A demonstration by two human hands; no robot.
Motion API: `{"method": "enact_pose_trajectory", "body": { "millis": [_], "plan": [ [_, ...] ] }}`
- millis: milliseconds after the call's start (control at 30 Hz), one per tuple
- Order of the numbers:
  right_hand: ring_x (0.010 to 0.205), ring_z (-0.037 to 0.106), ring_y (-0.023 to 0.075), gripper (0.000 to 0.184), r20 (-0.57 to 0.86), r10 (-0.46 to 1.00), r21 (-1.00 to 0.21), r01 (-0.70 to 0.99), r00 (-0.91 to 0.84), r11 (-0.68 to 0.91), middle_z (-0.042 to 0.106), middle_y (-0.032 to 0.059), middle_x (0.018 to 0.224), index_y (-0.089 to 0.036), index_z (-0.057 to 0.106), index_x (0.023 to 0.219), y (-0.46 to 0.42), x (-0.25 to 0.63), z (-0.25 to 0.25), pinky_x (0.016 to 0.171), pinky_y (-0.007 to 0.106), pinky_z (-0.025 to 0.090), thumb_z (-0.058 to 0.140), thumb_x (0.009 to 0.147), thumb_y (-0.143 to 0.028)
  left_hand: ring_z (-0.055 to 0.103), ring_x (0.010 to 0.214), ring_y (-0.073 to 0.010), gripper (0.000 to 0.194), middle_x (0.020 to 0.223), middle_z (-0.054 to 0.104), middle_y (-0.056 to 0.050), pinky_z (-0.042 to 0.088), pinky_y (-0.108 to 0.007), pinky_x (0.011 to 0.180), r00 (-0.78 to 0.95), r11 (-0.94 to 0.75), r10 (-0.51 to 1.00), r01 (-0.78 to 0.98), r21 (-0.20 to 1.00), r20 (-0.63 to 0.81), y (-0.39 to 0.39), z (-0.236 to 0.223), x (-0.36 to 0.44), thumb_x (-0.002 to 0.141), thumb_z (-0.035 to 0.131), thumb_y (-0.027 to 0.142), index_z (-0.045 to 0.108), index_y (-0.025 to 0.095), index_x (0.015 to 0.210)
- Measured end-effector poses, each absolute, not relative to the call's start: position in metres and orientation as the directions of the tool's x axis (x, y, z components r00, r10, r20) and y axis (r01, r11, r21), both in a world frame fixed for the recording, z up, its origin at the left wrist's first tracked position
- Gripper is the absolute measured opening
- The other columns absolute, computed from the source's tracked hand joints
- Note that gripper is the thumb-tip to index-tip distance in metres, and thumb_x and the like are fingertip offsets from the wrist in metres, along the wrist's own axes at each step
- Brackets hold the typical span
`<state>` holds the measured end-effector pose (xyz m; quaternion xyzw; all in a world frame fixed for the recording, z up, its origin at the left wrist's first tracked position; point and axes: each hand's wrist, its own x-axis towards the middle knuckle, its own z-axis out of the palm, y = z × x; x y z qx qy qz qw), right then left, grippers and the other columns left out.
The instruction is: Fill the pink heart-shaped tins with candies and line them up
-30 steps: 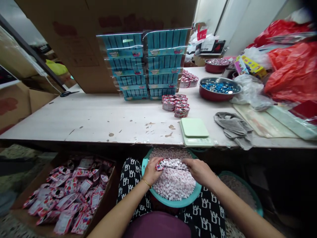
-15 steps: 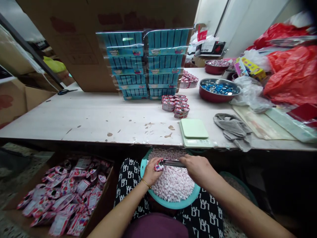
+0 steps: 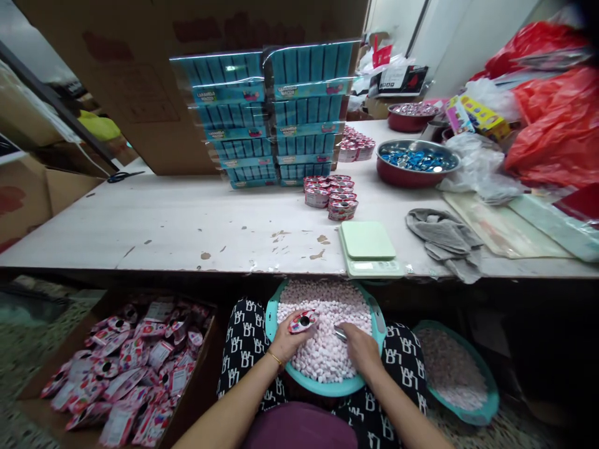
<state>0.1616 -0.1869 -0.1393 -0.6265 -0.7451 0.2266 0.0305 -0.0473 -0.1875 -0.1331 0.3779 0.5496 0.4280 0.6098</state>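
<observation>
little pack: the left hand [image 3: 286, 340] pinches a small red, white and pink pack [image 3: 302, 322] near the bottom middle of the frame, just over the candy
how the pack looks: shiny, with a dark round spot in the middle and a crinkly edge
how the pack will handle: it seems light, thin and bendy, maybe a bit slippery; the best place to hold it looks like the flat edge, so it does not get squashed
scoop: the right hand [image 3: 356, 349] is closed on a small shiny metal thing [image 3: 340, 333], maybe a scoop, and most of it is hidden
candy: lots of tiny pink and white bits [image 3: 327, 312] that would roll and spill easily
bowl: a teal bowl [image 3: 270, 313] holds the candy, on the lap under the table edge
box: at the lower left, a brown box [image 3: 196, 390] full of the same kind of packs
scale: a light green scale [image 3: 367, 246] sits on the table [image 3: 187, 224], just above the bowl
</observation>
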Motion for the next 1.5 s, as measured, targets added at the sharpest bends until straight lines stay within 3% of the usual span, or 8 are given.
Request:
{"method": "enact_pose_trajectory", "body": {
  "millis": [167,367,533,667,833,967,1133,1500],
  "plan": [
    [0.085,0.057,0.0178,0.030,-0.203,0.966,-0.662,0.750,-0.162,-0.013,0.064,0.0021,0.091,-0.024,0.059,0.093,-0.177,0.149,-0.161,0.073,0.027,0.040,0.032,0.080,-0.026,0.058,0.095,-0.0237,0.061,0.102,0.064,-0.010,0.040,-0.037,0.090,0.040,0.391,0.919,-0.205,0.897,-0.391,-0.190,-0.116,-0.048,0.049,0.075,0.022,0.055,0.013,0.106],
    [0.079,0.057,0.0172,0.030,-0.191,0.964,-0.723,0.691,-0.184,-0.011,0.063,0.0035,0.085,-0.020,0.058,0.092,-0.176,0.176,-0.148,0.069,0.026,0.042,0.033,0.080,-0.031,0.054,0.102,-0.0224,0.054,0.111,0.060,-0.009,0.037,-0.035,0.094,-0.008,0.270,0.963,-0.011,0.963,-0.270,-0.190,-0.097,-0.082,0.055,0.071,0.024,0.056,0.015,0.106],
    [0.081,0.057,0.0172,0.030,-0.125,0.954,-0.759,0.645,-0.272,0.085,0.064,0.0036,0.086,-0.020,0.060,0.089,-0.168,0.189,-0.096,0.073,0.026,0.041,0.037,0.080,-0.035,0.053,0.101,-0.0210,0.045,0.107,0.059,-0.008,0.036,-0.035,0.094,-0.031,0.153,0.988,0.191,0.970,-0.150,-0.186,-0.107,-0.080,0.055,0.065,0.012,0.059,0.016,0.100],
    [0.085,0.057,0.0171,0.030,-0.168,0.921,-0.647,0.744,-0.352,0.166,0.065,0.0032,0.090,-0.022,0.063,0.090,-0.160,0.184,-0.050,0.073,0.025,0.041,0.037,0.080,-0.033,0.053,0.096,-0.0182,0.047,0.100,0.058,-0.004,0.038,-0.033,0.090,0.009,0.034,0.999,0.314,0.949,-0.039,-0.181,-0.110,-0.065,0.055,0.058,0.005,0.059,0.019,0.100],
    [0.087,0.057,0.0161,0.035,-0.298,0.877,-0.238,0.919,-0.377,0.314,0.064,0.0023,0.092,-0.029,0.060,0.097,-0.155,0.163,-0.011,0.069,0.024,0.038,0.034,0.078,-0.016,0.051,0.096,-0.0185,0.049,0.100,0.057,-0.004,0.038,-0.033,0.090,0.082,-0.058,0.996,0.356,0.933,0.031,-0.178,-0.109,-0.053,0.056,0.058,0.006,0.058,0.020,0.102],
    [0.073,0.058,0.0151,0.036,-0.359,0.850,-0.076,0.919,-0.386,0.386,0.062,0.0042,0.084,-0.025,0.060,0.093,-0.155,0.144,0.011,0.060,0.025,0.035,0.037,0.071,-0.007,0.050,0.097,-0.0193,0.049,0.100,0.056,-0.005,0.038,-0.033,0.089,0.088,-0.069,0.995,0.347,0.935,0.040,-0.178,-0.110,-0.050,0.055,0.057,0.005,0.059,0.020,0.102],
    [0.070,0.059,0.0170,0.026,-0.375,0.831,-0.025,0.901,-0.411,0.434,0.061,0.0073,0.082,-0.020,0.060,0.084,-0.156,0.135,0.024,0.057,0.026,0.034,0.039,0.072,-0.010,0.051,0.096,-0.0196,0.050,0.100,0.057,-0.005,0.037,-0.034,0.089,0.078,-0.055,0.996,0.328,0.943,0.031,-0.178,-0.114,-0.052,0.054,0.057,0.004,0.059,0.021,0.101],
    [0.072,0.059,0.0143,0.033,-0.307,0.913,-0.051,0.962,-0.270,0.267,0.061,-0.0008,0.089,-0.034,0.057,0.098,-0.159,0.182,0.014,0.050,0.024,0.029,0.037,0.079,-0.017,0.052,0.097,-0.0196,0.045,0.102,0.059,-0.005,0.036,-0.035,0.092,0.112,0.033,0.992,0.245,0.969,-0.062,-0.174,-0.114,-0.067,0.056,0.064,0.012,0.060,0.019,0.100]
  ]
}}
